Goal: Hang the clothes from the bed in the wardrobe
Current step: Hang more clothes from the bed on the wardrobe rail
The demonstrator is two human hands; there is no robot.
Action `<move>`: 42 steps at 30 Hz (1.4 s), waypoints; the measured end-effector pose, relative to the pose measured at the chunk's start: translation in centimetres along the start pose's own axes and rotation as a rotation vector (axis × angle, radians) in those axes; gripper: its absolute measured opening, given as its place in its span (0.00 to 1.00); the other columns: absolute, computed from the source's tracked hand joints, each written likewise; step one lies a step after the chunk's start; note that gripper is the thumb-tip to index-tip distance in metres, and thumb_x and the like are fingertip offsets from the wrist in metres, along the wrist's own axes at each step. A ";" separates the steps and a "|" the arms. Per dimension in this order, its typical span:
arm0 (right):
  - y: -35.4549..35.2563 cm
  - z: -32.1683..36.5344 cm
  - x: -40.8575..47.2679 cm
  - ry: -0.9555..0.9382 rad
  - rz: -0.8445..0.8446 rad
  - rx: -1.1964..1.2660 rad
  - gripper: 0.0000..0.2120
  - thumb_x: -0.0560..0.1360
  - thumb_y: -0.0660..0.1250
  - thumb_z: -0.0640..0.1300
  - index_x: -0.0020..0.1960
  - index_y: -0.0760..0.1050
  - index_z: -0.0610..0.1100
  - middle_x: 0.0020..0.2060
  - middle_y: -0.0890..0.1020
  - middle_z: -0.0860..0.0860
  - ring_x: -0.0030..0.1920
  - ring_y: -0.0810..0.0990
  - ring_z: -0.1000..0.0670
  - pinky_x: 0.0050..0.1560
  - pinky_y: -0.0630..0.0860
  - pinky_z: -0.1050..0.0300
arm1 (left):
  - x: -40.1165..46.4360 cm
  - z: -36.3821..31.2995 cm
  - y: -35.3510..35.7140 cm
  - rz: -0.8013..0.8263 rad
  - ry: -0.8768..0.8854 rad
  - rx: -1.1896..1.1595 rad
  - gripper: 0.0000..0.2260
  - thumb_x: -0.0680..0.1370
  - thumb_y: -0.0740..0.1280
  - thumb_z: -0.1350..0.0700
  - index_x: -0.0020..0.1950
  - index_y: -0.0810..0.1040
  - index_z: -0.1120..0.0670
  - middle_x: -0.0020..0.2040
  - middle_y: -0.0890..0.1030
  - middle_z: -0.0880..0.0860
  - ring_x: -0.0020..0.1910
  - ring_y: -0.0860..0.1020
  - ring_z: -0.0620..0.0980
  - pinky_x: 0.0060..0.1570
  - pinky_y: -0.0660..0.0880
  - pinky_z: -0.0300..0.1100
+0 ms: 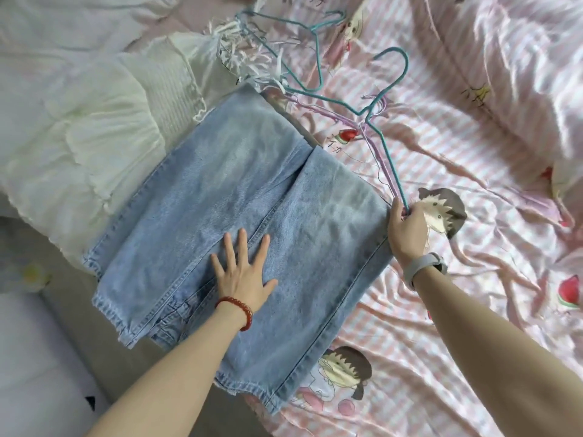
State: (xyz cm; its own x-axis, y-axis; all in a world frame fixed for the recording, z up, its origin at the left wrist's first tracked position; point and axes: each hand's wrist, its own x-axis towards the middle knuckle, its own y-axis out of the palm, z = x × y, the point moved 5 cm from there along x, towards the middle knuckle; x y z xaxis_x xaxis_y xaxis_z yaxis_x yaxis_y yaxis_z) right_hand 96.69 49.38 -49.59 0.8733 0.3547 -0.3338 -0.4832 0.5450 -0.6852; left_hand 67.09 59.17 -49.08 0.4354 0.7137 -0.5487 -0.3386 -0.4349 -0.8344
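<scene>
— What do the jeans (252,197) look like?

— Pale blue denim, washed almost white in patches, folded over so the two legs lie side by side with darker seams running along them. They lie flat on the bed, near the middle of the view, with frayed hems at about 6 o'clock and the stitched waistband peeping out at about 7 o'clock.

— And the hands?

— The left hand (244,280) lies open, palm down, fingers spread, pressing on the denim just below centre; a red bead bracelet (238,309) circles that wrist. The right hand (407,228) is at the jeans' edge toward 3 o'clock, fingers pinched around the corner of a teal wire hanger (383,156) and a lilac hanger (370,143) lying against it. A grey wristband (424,268) sits on that wrist.

— Where do the hangers go from there?

— They run up toward 1 o'clock, the teal hook curling over the pink striped sheet (441,294) with its cartoon prints. A second teal hanger (303,29) lies at 12 o'clock.

— Anything holding other clothes?

— No container shows. A cream ruffled garment (104,127) lies touching the jeans at 10 o'clock.
</scene>
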 end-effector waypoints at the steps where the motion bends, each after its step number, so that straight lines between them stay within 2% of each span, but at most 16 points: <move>1: -0.1 -0.1 -0.5 -0.012 -0.014 0.006 0.16 0.78 0.56 0.52 0.40 0.64 0.40 0.38 0.72 0.44 0.39 0.70 0.45 0.39 0.63 0.53 | 0.0 0.0 -0.1 0.015 0.005 -0.013 0.40 0.75 0.58 0.37 0.71 0.30 0.43 0.74 0.33 0.58 0.71 0.32 0.63 0.68 0.44 0.66; 4: -1.1 0.5 -2.0 -0.099 -0.051 0.023 0.15 0.79 0.55 0.50 0.39 0.64 0.40 0.37 0.70 0.44 0.39 0.70 0.43 0.40 0.62 0.51 | -0.1 0.1 -0.9 0.062 0.017 -0.083 0.35 0.76 0.59 0.41 0.74 0.38 0.42 0.75 0.36 0.55 0.72 0.33 0.61 0.69 0.47 0.63; 7: -2.6 2.0 -4.2 -0.285 -0.092 0.038 0.11 0.79 0.58 0.44 0.39 0.66 0.39 0.37 0.69 0.43 0.39 0.70 0.41 0.40 0.62 0.50 | -0.3 0.2 -2.9 0.045 0.009 -0.239 0.29 0.78 0.59 0.47 0.75 0.48 0.45 0.76 0.43 0.55 0.74 0.39 0.60 0.70 0.51 0.59; 11: -4.4 3.3 -6.6 -0.420 -0.139 0.026 0.11 0.77 0.60 0.41 0.40 0.70 0.34 0.35 0.74 0.37 0.36 0.73 0.38 0.39 0.66 0.45 | -0.2 0.6 -9.6 -0.291 0.027 -0.493 0.28 0.78 0.61 0.55 0.75 0.53 0.54 0.75 0.50 0.60 0.73 0.53 0.61 0.69 0.58 0.54; 15: -6.4 4.5 -7.2 -0.440 -0.181 0.049 0.11 0.76 0.63 0.41 0.40 0.72 0.34 0.33 0.77 0.38 0.36 0.76 0.36 0.39 0.68 0.45 | 0.8 1.1 -18.3 -0.613 0.115 -0.448 0.30 0.78 0.61 0.57 0.75 0.49 0.57 0.76 0.47 0.61 0.74 0.49 0.60 0.70 0.52 0.51; 17: -7.5 5.4 -7.9 -0.503 -0.203 0.061 0.11 0.76 0.63 0.42 0.38 0.72 0.35 0.31 0.76 0.39 0.33 0.75 0.38 0.37 0.66 0.49 | 1.5 0.8 -21.9 -0.649 0.167 -0.377 0.31 0.79 0.60 0.55 0.75 0.45 0.57 0.76 0.45 0.61 0.74 0.45 0.60 0.72 0.46 0.49; 20: -9.1 6.3 -8.8 -0.582 -0.222 0.083 0.11 0.74 0.61 0.42 0.36 0.71 0.36 0.29 0.75 0.41 0.31 0.73 0.40 0.37 0.65 0.52 | 2.7 -0.3 -25.2 -0.581 0.251 -0.288 0.28 0.80 0.57 0.54 0.76 0.46 0.53 0.76 0.45 0.57 0.74 0.41 0.60 0.72 0.42 0.52; 22: -10.0 6.9 -8.7 -0.588 -0.235 0.096 0.11 0.74 0.60 0.42 0.36 0.70 0.36 0.29 0.75 0.40 0.31 0.73 0.39 0.37 0.64 0.52 | 2.8 -0.8 -26.9 -0.562 0.282 -0.294 0.22 0.81 0.55 0.53 0.74 0.56 0.52 0.76 0.55 0.54 0.75 0.45 0.57 0.72 0.45 0.56; 25: -10.8 8.2 -8.5 -0.544 -0.259 0.085 0.10 0.75 0.63 0.38 0.37 0.71 0.34 0.30 0.76 0.37 0.33 0.75 0.35 0.38 0.64 0.49 | 1.2 0.0 -29.1 -0.699 0.260 -0.263 0.14 0.81 0.54 0.53 0.61 0.74 0.54 0.61 0.75 0.55 0.66 0.67 0.55 0.68 0.51 0.52; 27: -10.8 9.2 -8.7 -0.528 -0.256 0.053 0.09 0.76 0.63 0.37 0.39 0.72 0.33 0.33 0.77 0.36 0.36 0.76 0.34 0.41 0.65 0.47 | -1.0 1.4 -29.2 -0.729 0.264 -0.238 0.12 0.81 0.56 0.54 0.54 0.77 0.57 0.51 0.78 0.58 0.54 0.74 0.58 0.58 0.61 0.49; 30: -10.4 11.2 -9.5 -0.580 -0.285 -0.032 0.11 0.76 0.60 0.43 0.43 0.75 0.34 0.39 0.78 0.37 0.43 0.77 0.36 0.47 0.64 0.46 | -6.1 4.7 -27.5 -0.781 0.234 -0.300 0.10 0.79 0.59 0.54 0.48 0.78 0.56 0.46 0.80 0.56 0.46 0.76 0.58 0.44 0.68 0.47; 34: -9.0 15.0 -12.0 -0.714 -0.285 -0.081 0.17 0.76 0.55 0.47 0.48 0.77 0.35 0.44 0.78 0.35 0.47 0.76 0.34 0.54 0.68 0.38 | -13.6 9.0 -22.7 -0.818 0.100 -0.382 0.07 0.77 0.63 0.54 0.44 0.79 0.53 0.43 0.83 0.52 0.41 0.79 0.56 0.36 0.71 0.43; 37: -7.4 17.9 -15.3 -0.853 -0.187 -0.049 0.19 0.75 0.53 0.47 0.49 0.76 0.34 0.47 0.77 0.35 0.51 0.74 0.34 0.58 0.67 0.37 | -19.0 12.0 -20.0 -0.832 -0.020 -0.485 0.08 0.77 0.64 0.54 0.43 0.80 0.57 0.39 0.83 0.55 0.37 0.80 0.57 0.36 0.75 0.49; 38: -6.8 18.8 -16.6 -0.896 -0.152 -0.044 0.20 0.75 0.52 0.47 0.50 0.76 0.34 0.48 0.77 0.35 0.53 0.74 0.34 0.60 0.65 0.37 | -20.9 12.9 -19.4 -0.855 -0.041 -0.521 0.10 0.76 0.63 0.54 0.43 0.81 0.58 0.37 0.83 0.55 0.35 0.79 0.56 0.35 0.75 0.50; 40: -6.0 20.6 -19.3 -0.987 -0.103 -0.013 0.21 0.75 0.52 0.48 0.50 0.76 0.34 0.49 0.77 0.35 0.56 0.73 0.34 0.63 0.62 0.36 | -25.0 14.2 -18.8 -0.935 -0.055 -0.553 0.11 0.74 0.63 0.55 0.40 0.81 0.60 0.33 0.81 0.55 0.30 0.76 0.49 0.31 0.73 0.43; 42: -5.3 22.5 -22.4 -1.069 -0.059 0.021 0.20 0.76 0.51 0.48 0.51 0.75 0.34 0.49 0.76 0.35 0.57 0.72 0.33 0.63 0.61 0.33 | -29.3 15.2 -18.3 -1.010 -0.117 -0.563 0.09 0.73 0.64 0.56 0.38 0.80 0.60 0.27 0.76 0.50 0.30 0.71 0.46 0.28 0.62 0.33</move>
State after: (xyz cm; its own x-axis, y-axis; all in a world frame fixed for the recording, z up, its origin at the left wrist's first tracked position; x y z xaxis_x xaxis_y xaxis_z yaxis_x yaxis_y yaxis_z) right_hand 78.28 55.65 -23.91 0.3938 0.8034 0.4466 -0.4520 0.5923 -0.6670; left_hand 47.81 54.58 -16.97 0.2061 0.9087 0.3631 0.5504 0.1992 -0.8108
